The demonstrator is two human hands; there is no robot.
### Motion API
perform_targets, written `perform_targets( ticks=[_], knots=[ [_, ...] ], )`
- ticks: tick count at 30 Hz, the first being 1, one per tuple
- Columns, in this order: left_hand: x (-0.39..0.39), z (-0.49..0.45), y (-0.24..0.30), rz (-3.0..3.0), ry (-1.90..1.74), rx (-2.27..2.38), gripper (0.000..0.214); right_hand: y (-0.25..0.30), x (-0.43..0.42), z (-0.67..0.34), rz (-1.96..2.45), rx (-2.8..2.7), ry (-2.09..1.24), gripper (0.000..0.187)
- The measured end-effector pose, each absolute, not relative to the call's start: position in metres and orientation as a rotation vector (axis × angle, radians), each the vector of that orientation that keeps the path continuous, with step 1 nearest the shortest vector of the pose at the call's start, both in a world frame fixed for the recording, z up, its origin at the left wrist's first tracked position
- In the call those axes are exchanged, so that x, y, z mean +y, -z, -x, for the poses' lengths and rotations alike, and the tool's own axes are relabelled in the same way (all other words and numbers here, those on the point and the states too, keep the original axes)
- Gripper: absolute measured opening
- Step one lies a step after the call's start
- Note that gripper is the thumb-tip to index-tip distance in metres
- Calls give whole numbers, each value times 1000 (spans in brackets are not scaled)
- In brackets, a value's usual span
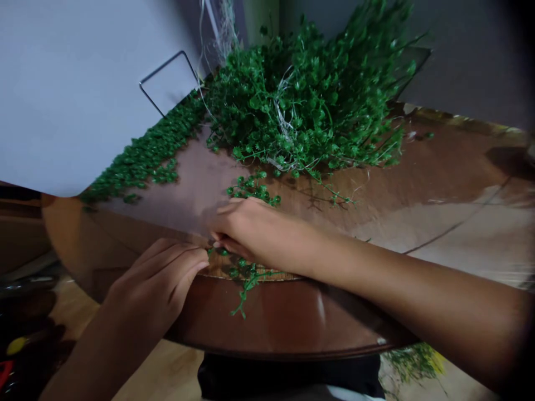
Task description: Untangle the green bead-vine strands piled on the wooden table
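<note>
My left hand (161, 275) and my right hand (244, 228) meet fingertip to fingertip at the near edge of a round brown table (292, 328). Both are pinched on a small green beaded sprig (244, 281), whose stem hangs over the table edge. A second loose sprig (253, 188) lies just beyond my right hand. Further back a big heap of the same green beaded stems (309, 100) covers the far side of the table, with pale threads tangled in it.
A row of separated green beads and sprigs (144, 156) runs along the table's left rim. A bent wire frame (167, 72) stands against a pale wall behind it. Dark clutter with red and yellow bits (16, 345) lies on the floor at left.
</note>
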State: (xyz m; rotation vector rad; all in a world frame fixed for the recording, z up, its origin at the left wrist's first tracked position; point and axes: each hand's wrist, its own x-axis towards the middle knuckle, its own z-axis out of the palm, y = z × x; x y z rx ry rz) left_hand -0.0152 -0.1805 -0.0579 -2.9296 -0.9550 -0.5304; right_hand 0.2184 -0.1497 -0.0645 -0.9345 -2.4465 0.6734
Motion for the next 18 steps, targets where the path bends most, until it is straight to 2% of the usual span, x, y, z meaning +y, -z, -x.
perform_targets(
  ticks=[9,15,18],
  knots=[
    [-195,62,61,2884,431,-1212,17,67,-142,-229,992,-2366,-814,14],
    [-124,72,48,2677,282,-1300,22,67,-143,-226,998,-2352,-791,13],
    [-102,69,37,2497,415,-1397,27,66,-145,-224,1048,-2369,-741,10]
  ],
)
